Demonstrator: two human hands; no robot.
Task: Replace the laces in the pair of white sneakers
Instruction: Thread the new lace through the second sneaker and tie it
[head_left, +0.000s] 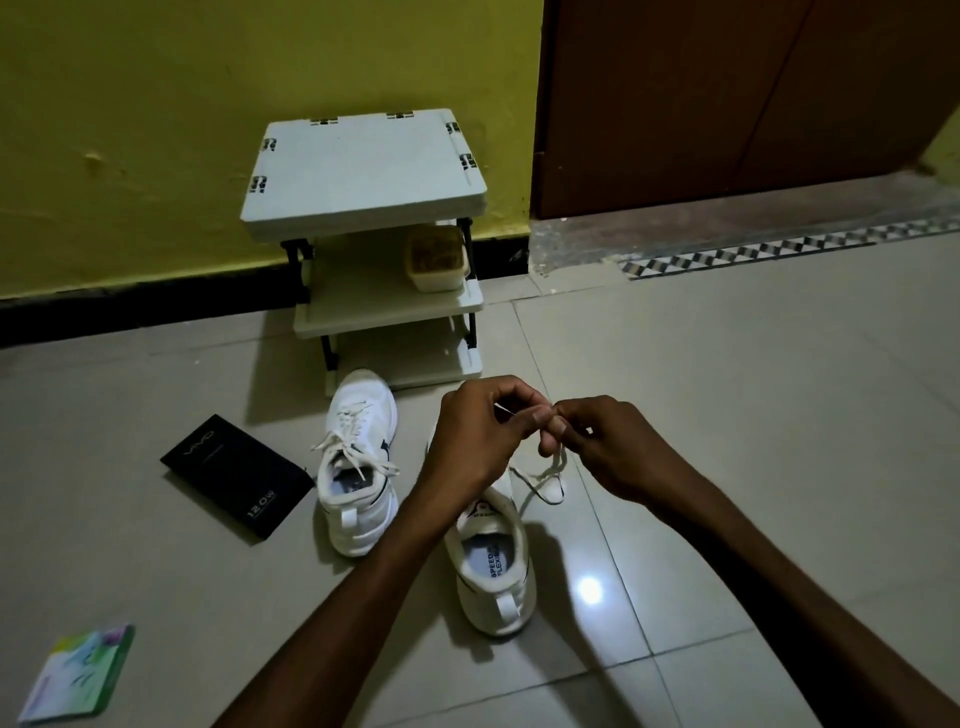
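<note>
Head view puts my left grip (478, 431) and my right grip (608, 447) fingertip to fingertip, each pinched narrow on the white lace (557, 461). I hold a short stretch of it between thumbs and forefingers. Below the pinch the lace hangs in a slack loop and runs down to the near sneaker (493, 566), which stands on the tiled floor (727, 415) right under my hands. Its heel points toward me, and its front is hidden behind my left wrist. Just beside it to the left stands the other sneaker (358, 467), also heel toward me and fully laced, with loose ends spread over the tongue. Farther left a black box (236, 480) lies flat, and a small green-and-white packet (78, 673) sits near the bottom left corner. Beyond the shoes a white shelf rack (363, 176) stands against the yellow wall (130, 130), with a lidded container (436, 257) on its middle shelf. A brown door (727, 104) is at the right.
</note>
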